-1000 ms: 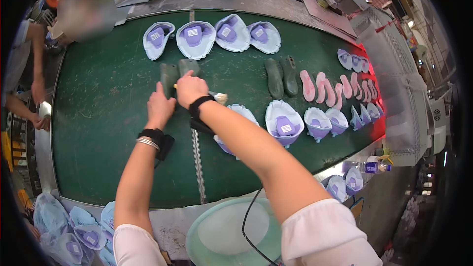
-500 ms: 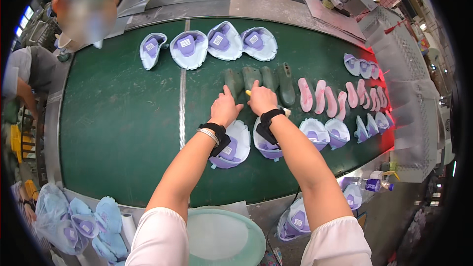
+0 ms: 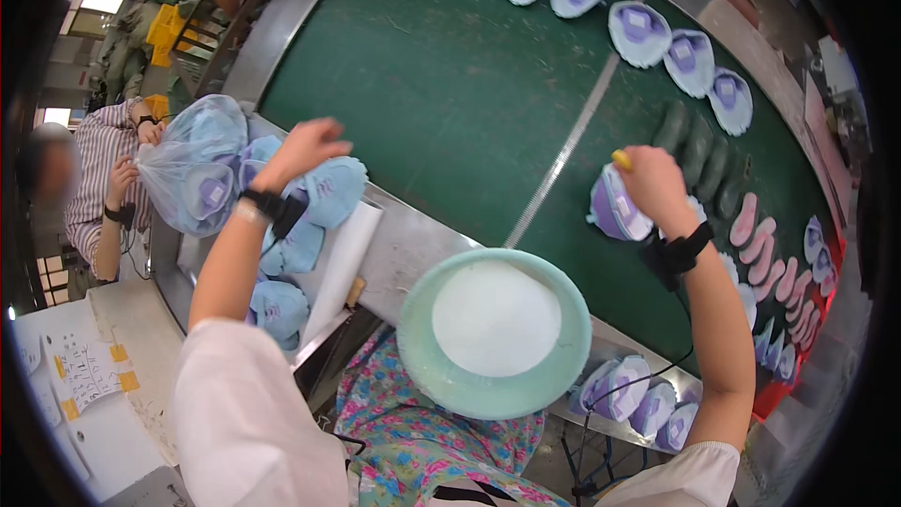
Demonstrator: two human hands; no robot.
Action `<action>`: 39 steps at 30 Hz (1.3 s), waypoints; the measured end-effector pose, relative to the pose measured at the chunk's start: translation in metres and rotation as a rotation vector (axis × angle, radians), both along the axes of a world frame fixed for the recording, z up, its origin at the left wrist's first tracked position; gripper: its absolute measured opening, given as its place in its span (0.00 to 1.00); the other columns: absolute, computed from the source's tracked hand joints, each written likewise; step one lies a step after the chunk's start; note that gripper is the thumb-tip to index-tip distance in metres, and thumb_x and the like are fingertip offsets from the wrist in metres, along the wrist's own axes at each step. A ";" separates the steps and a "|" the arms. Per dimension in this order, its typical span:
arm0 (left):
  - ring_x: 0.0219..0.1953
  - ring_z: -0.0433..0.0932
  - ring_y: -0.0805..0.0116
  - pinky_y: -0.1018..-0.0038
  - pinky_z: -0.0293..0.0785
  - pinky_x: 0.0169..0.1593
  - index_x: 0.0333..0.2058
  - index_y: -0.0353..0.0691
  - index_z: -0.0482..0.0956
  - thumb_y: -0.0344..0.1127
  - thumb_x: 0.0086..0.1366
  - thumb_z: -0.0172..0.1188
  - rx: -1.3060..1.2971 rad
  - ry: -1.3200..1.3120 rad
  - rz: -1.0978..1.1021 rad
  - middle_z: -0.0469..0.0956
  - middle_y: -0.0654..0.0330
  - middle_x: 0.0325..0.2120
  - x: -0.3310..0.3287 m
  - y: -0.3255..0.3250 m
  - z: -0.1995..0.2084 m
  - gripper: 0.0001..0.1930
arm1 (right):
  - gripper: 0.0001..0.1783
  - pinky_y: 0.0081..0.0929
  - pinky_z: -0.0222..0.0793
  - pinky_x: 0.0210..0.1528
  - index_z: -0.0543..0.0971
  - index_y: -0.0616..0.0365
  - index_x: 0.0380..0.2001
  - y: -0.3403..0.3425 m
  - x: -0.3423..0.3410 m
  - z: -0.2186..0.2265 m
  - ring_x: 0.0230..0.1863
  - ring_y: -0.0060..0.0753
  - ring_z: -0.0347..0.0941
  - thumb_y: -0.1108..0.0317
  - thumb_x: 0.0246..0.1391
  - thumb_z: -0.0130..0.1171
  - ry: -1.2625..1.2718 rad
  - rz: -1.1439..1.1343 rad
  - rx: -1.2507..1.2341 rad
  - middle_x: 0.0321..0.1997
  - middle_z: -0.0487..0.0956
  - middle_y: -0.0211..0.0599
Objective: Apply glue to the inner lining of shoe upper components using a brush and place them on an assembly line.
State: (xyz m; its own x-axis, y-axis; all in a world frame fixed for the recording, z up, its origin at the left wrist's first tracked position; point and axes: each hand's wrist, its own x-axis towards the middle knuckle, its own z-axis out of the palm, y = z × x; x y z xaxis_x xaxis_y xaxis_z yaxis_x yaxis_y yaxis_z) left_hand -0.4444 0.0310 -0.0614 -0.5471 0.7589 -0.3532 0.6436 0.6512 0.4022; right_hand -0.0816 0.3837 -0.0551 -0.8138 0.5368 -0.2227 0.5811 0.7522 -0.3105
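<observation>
My right hand [image 3: 654, 190] is closed round a yellow-handled tool [image 3: 621, 160]; only its yellow end shows. That hand is above the belt, beside a purple and light-blue shoe upper [image 3: 615, 207]. Dark green shoe lasts [image 3: 696, 148] lie in a row just beyond it, with pink insoles [image 3: 758, 240] farther right. My left hand [image 3: 314, 150], somewhat blurred, is raised over a pile of blue shoe uppers [image 3: 335, 190], fingers stretched out and nothing visible in them. More uppers [image 3: 640, 35] stand along the belt's far side.
A pale green basin [image 3: 413, 338] with a white disc-like surface inside sits before me. At left, a person in a striped shirt [image 3: 99, 155] holds a clear bag [image 3: 192, 145] of uppers. A white roll [image 3: 340, 272] lies by the green belt [image 3: 422, 84]. A cable hangs from my right wrist.
My view has swung left. My left hand has left the lasts and moved to the blue pile; my right hand has drawn back from the lasts with the yellow-handled tool.
</observation>
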 end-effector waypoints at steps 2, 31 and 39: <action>0.39 0.77 0.51 0.64 0.73 0.45 0.44 0.35 0.76 0.46 0.45 0.71 -0.121 0.105 0.029 0.78 0.47 0.34 -0.005 -0.079 -0.008 0.29 | 0.13 0.45 0.71 0.33 0.79 0.61 0.24 -0.029 -0.031 -0.001 0.30 0.55 0.75 0.60 0.50 0.60 -0.029 0.092 -0.024 0.24 0.77 0.51; 0.67 0.50 0.62 0.64 0.56 0.64 0.67 0.41 0.37 0.32 0.62 0.58 0.643 -1.323 -0.406 0.45 0.57 0.67 0.182 0.040 0.117 0.44 | 0.18 0.29 0.68 0.35 0.79 0.59 0.36 -0.196 -0.001 0.212 0.31 0.37 0.71 0.65 0.40 0.71 0.249 -0.039 -0.515 0.32 0.78 0.36; 0.62 0.62 0.63 0.66 0.59 0.62 0.66 0.37 0.44 0.27 0.58 0.58 0.204 -1.313 -0.152 0.59 0.53 0.61 0.234 -0.039 0.079 0.42 | 0.17 0.31 0.70 0.37 0.79 0.58 0.37 -0.272 0.066 0.152 0.34 0.38 0.76 0.61 0.47 0.68 0.329 -0.193 -0.928 0.33 0.79 0.40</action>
State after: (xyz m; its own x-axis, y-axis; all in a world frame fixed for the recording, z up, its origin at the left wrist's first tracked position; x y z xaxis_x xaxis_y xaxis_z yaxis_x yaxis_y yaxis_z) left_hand -0.2106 -0.0075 0.0179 0.2021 0.8834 -0.4229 -0.2325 0.4627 0.8555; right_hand -0.0151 0.1119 0.0968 -0.8276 0.3940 -0.3998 0.4474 0.0330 -0.8937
